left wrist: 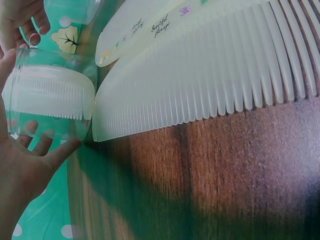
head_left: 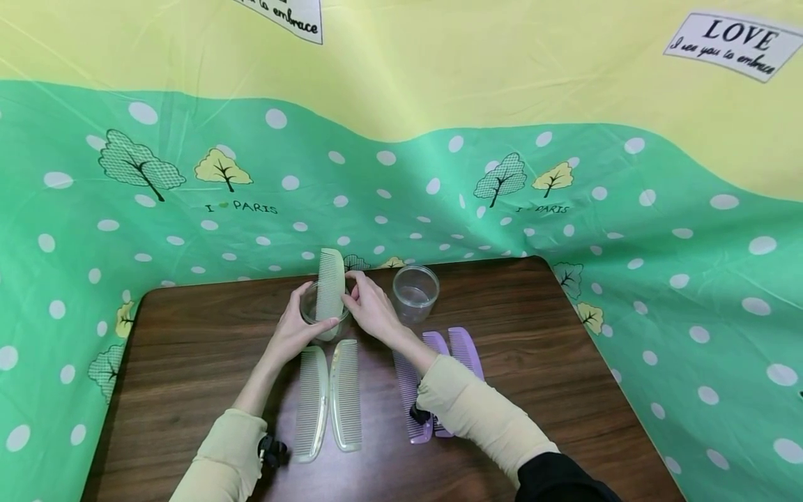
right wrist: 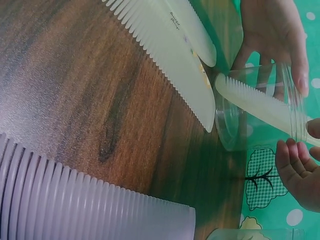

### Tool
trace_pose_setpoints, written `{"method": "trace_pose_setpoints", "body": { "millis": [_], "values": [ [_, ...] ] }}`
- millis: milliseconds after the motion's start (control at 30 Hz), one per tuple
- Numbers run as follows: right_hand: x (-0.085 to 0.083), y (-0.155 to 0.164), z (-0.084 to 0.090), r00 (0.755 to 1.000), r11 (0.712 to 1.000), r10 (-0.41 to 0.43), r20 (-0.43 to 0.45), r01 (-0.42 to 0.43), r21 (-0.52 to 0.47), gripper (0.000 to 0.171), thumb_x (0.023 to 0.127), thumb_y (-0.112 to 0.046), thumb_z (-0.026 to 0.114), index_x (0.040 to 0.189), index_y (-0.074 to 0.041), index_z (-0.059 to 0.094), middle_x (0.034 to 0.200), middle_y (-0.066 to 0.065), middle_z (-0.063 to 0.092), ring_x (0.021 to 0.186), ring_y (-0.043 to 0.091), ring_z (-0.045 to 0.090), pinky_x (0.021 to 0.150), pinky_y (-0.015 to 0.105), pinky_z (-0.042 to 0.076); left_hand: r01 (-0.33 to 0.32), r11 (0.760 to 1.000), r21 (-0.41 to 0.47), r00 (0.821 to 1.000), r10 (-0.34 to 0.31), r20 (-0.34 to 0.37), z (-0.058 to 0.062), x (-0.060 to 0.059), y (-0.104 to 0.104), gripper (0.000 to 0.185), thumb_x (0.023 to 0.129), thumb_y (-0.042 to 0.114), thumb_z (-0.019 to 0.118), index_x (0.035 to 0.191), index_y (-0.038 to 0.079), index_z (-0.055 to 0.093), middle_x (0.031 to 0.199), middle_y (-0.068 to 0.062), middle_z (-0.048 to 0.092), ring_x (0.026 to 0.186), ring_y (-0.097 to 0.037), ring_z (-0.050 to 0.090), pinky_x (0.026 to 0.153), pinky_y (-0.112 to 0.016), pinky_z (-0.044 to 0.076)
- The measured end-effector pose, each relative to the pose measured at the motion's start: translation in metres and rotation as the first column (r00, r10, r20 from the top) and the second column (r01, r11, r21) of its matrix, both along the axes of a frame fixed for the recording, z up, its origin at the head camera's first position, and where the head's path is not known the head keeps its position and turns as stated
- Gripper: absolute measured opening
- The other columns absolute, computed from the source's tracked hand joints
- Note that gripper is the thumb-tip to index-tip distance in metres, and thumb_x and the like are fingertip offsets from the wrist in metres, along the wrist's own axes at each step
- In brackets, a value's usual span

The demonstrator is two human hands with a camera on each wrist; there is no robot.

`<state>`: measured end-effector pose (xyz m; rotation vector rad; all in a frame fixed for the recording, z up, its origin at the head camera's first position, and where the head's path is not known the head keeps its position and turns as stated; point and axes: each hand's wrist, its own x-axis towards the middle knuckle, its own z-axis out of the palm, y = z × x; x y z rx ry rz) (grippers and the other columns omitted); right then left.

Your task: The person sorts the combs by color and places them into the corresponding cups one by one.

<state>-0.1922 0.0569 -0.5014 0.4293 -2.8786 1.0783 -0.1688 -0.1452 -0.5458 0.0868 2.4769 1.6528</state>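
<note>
We see the left hand (head_left: 295, 333) wrap its grip round a clear jar (head_left: 311, 309); the right hand (head_left: 371, 307) pinches the pale comb (head_left: 330, 286) standing inside it.

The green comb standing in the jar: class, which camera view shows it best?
The head view: the green comb shows nearly whole, upright in the clear jar. The left wrist view shows only its lower end through the glass; the right wrist view shows that end slanting inside.

A pale green comb (head_left: 330, 286) stands nearly upright, its lower end inside a clear plastic jar (head_left: 311, 312), teeth facing the left-hand fingers curled round the jar's wall. Its upper end rises above the rim, just beside the right-hand fingertips resting on the comb's edge.
</note>
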Motion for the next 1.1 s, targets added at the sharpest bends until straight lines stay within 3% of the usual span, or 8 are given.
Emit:
{"method": "trace_pose_setpoints", "body": {
  "millis": [300, 800, 1100],
  "values": [
    [0.007, 0.004, -0.002, 1.0, 1.0, -0.003, 0.013, 0.003, -0.007, 0.045, 0.103, -0.026, 0.063, 0.145, -0.015, 0.051, 0.096, 0.0, 0.063, 0.08, 0.01, 0.061, 0.069, 0.025, 0.049, 0.002, 1.0, 0.009, 1.0, -0.002, -0.015, -0.001, 0.0, 0.002, 0.107, 0.083, 0.046, 0.084, 0.163, 0.017, 0.019, 0.165, -0.014, 0.035, 0.15, -0.035, 0.037, 0.119, -0.059, 0.032],
    [0.019, 0.009, -0.005, 1.0, 1.0, 0.006, 0.001, -0.006, -0.02, 0.047, 0.101, -0.025, 0.065, 0.145, -0.016, 0.05, 0.095, -0.001, 0.064, 0.079, 0.01, 0.06, 0.07, 0.026, 0.049, 0.005, 1.0, 0.0, 1.0, -0.005, 0.008, -0.003, 0.001, 0.001, 0.107, 0.084, 0.051, 0.083, 0.163, 0.023, 0.018, 0.166, -0.013, 0.032, 0.152, -0.035, 0.034, 0.12, -0.06, 0.032],
    [0.029, 0.012, -0.004, 0.999, 1.0, 0.004, 0.036, -0.004, -0.008, 0.049, 0.102, -0.026, 0.064, 0.147, -0.018, 0.048, 0.096, -0.003, 0.064, 0.078, 0.007, 0.059, 0.068, 0.024, 0.049, 0.0, 1.0, 0.002, 1.0, 0.0, 0.013, -0.001, 0.0, 0.0, 0.105, 0.085, 0.048, 0.082, 0.164, 0.024, 0.017, 0.166, -0.012, 0.032, 0.152, -0.035, 0.034, 0.119, -0.061, 0.032]
  ]
}}
